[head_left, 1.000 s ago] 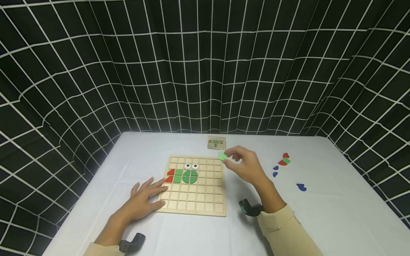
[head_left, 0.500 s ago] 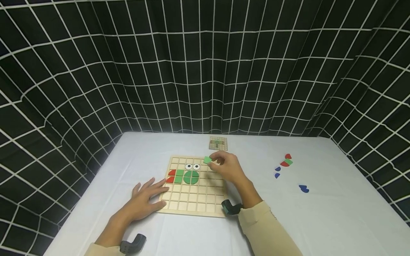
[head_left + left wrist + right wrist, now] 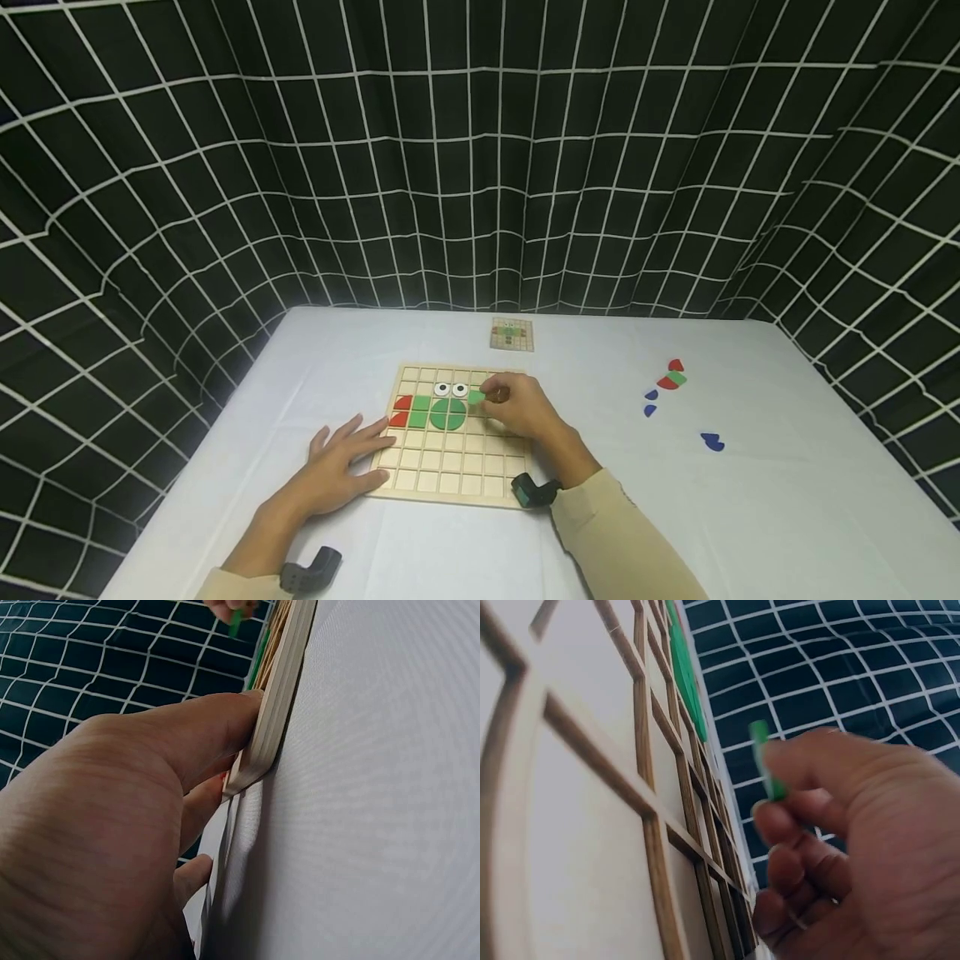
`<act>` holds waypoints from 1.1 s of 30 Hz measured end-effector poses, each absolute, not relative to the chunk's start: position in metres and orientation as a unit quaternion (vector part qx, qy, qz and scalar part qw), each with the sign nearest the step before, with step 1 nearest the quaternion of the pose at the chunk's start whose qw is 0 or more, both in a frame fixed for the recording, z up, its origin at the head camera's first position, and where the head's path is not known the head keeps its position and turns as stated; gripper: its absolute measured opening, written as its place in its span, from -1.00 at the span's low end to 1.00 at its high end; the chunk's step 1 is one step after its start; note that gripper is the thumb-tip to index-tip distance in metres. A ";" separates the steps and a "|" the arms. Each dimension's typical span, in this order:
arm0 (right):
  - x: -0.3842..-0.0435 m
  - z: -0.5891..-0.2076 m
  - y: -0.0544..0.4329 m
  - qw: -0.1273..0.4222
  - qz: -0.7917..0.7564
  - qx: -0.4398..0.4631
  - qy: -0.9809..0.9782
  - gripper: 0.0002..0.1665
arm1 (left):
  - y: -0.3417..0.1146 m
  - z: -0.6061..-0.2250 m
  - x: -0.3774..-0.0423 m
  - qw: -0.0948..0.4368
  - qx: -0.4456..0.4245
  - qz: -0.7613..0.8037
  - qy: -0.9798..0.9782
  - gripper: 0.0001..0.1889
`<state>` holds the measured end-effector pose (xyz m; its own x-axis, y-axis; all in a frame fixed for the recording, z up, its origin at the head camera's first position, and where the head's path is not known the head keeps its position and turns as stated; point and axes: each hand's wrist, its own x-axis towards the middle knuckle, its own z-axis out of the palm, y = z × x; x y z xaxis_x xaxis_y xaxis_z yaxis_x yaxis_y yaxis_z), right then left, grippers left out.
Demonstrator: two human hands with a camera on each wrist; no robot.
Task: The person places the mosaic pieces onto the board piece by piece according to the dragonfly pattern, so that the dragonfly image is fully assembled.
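A wooden grid board (image 3: 461, 483) lies on the white table. Placed in its cells are two red quarter-round tiles (image 3: 400, 412), light green tiles (image 3: 419, 412), a dark green disc of quarter tiles (image 3: 447, 415) and two eye tiles (image 3: 451, 389). My right hand (image 3: 525, 408) pinches a light green square tile (image 3: 476, 397) between thumb and finger, over the cell right of the disc. In the right wrist view that green tile (image 3: 769, 761) stands edge-on, apart from the grid. My left hand (image 3: 337, 467), fingers spread, rests at the board's left edge, thumb and fingertips on its frame (image 3: 274, 712).
A small pattern card (image 3: 512, 334) lies behind the board. To the right are loose tiles: red ones (image 3: 676, 365), a green one (image 3: 677, 378), and several blue ones (image 3: 712, 442). A black gridded curtain (image 3: 480, 167) surrounds the table's back and sides.
My right hand has carried the green tile leftward from the board's back right corner, then nearer, to beside the dark green disc. My left hand stays in place.
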<state>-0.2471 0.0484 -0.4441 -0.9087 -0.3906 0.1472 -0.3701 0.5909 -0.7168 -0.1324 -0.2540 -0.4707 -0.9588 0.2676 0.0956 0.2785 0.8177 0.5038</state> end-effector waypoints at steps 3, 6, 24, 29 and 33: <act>-0.248 -0.448 0.048 0.027 -0.385 -0.214 0.898 -0.74 | -0.254 -0.470 -0.132 0.013 -0.143 -0.269 -0.952 -0.49; -0.248 -0.450 0.047 0.038 -0.376 -0.216 0.900 -0.72 | -0.254 -0.470 -0.132 0.015 -0.144 -0.270 -0.952 -0.49; -0.246 -0.449 0.044 0.039 -0.355 -0.222 0.907 -0.68 | -0.254 -0.472 -0.133 0.017 -0.146 -0.270 -0.952 -0.49; -0.246 -0.435 0.051 0.005 -0.363 -0.210 0.908 -0.64 | -0.254 -0.472 -0.132 0.012 -0.147 -0.275 -0.950 -0.49; -0.244 -0.415 0.063 -0.040 -0.376 -0.212 0.901 -0.66 | -0.254 -0.471 -0.132 0.014 -0.148 -0.279 -0.949 -0.49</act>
